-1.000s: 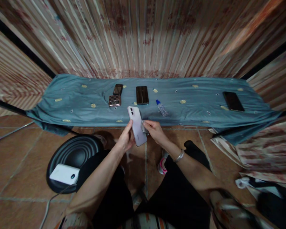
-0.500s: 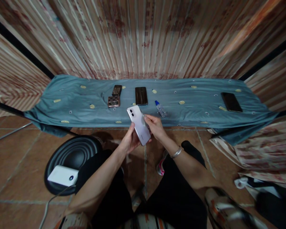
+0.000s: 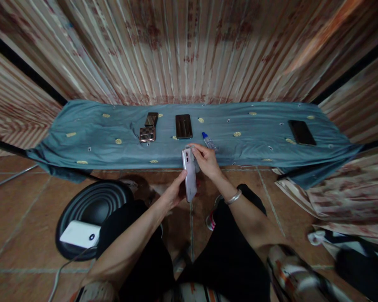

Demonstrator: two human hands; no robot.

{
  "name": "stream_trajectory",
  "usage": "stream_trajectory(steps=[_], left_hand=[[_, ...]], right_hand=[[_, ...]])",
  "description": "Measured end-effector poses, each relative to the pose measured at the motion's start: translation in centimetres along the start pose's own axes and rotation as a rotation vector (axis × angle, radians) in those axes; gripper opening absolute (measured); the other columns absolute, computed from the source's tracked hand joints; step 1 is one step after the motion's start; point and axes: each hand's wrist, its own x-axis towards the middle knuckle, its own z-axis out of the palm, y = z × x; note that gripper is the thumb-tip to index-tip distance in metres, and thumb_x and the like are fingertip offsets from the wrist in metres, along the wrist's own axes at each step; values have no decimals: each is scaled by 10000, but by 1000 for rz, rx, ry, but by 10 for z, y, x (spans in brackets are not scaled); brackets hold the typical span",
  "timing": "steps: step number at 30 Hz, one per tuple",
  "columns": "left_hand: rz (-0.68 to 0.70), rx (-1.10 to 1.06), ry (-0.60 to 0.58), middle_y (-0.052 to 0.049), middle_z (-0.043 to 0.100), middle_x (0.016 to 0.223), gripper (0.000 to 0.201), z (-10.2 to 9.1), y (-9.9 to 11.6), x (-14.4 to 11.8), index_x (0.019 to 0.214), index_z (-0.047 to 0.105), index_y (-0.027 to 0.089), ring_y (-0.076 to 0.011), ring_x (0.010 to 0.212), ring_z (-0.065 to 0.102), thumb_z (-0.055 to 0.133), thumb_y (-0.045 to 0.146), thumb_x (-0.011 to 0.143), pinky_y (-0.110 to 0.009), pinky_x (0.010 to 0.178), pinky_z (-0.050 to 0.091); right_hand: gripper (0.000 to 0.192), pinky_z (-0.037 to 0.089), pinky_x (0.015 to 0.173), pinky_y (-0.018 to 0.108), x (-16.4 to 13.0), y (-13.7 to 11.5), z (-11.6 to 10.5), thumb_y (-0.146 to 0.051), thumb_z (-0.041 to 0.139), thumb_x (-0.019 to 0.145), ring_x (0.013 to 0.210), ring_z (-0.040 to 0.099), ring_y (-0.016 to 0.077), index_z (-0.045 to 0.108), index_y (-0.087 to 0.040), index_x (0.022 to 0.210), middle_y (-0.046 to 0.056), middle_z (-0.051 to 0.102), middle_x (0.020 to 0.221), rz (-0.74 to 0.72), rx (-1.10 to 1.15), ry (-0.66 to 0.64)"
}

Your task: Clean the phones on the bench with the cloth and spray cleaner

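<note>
My left hand (image 3: 175, 189) is closed round a pale lilac smartphone (image 3: 190, 176), thumb along its edge. The phone stands tilted, its back with two camera lenses turned partly to the right. At the phone's upper right, my right hand (image 3: 207, 160) pinches a small pale, crumpled wipe-like piece (image 3: 195, 165) against it; its exact kind is unclear. Just beyond that hand lies a clear little bottle (image 3: 208, 141) with a blue cap, partly hidden by the fingers. A dark smartphone (image 3: 184, 126) rests on the cloth behind the held phone.
A blue-grey patterned cloth (image 3: 113, 126) covers the long low bench. On it sit a checkered folding phone (image 3: 148, 134) at left and another dark phone (image 3: 302, 132) at right. Left on the floor, a round black stool (image 3: 113, 188) carries a white device (image 3: 80, 233) with a cable.
The lilac phone has been turned more upright and edge-on, slightly right and lower. My right hand has shifted up to its top edge with the pale piece. The view has moved slightly.
</note>
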Motion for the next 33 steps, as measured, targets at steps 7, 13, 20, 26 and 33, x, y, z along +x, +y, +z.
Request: stream_trajectory(steps=[7, 13, 20, 26, 33], left_hand=[[7, 28, 87, -87, 700, 775, 518, -2, -3, 4, 1022, 706, 158, -241, 782, 676, 737, 570, 709, -419, 757, 570], [58, 125, 113, -81, 700, 788, 505, -3, -5, 6, 985, 736, 178, -230, 799, 656, 753, 581, 681, -375, 731, 551], [97, 226, 120, -100, 711, 915, 589, 0, -4, 5, 991, 736, 176, -198, 795, 621, 767, 628, 615, -304, 669, 505], [102, 284, 160, -85, 712, 923, 587, 6, -5, 6, 995, 721, 188, -165, 767, 579, 762, 634, 615, -272, 655, 474], [153, 302, 214, -64, 692, 905, 640, 8, -5, 12, 988, 712, 176, -192, 856, 597, 801, 633, 550, -260, 663, 436]], right_hand=[[363, 499, 1018, 363, -7, -11, -3, -448, 487, 948, 1119, 667, 201, 741, -227, 1085, 57, 741, 1151, -162, -79, -88], [351, 498, 1033, 377, -11, -21, -7, -404, 485, 958, 1149, 656, 200, 729, -218, 1128, 68, 727, 1187, -191, -35, -125], [355, 516, 1004, 378, -14, -28, -17, -441, 501, 954, 1123, 670, 213, 745, -223, 1092, 65, 737, 1161, -180, 12, -127], [363, 499, 1022, 379, -20, -32, -22, -452, 492, 961, 1139, 660, 213, 741, -226, 1096, 66, 733, 1167, -199, -8, -122], [348, 497, 1012, 366, -20, -28, -28, -467, 502, 948, 1118, 662, 200, 733, -237, 1072, 53, 731, 1161, -163, -48, -110]])
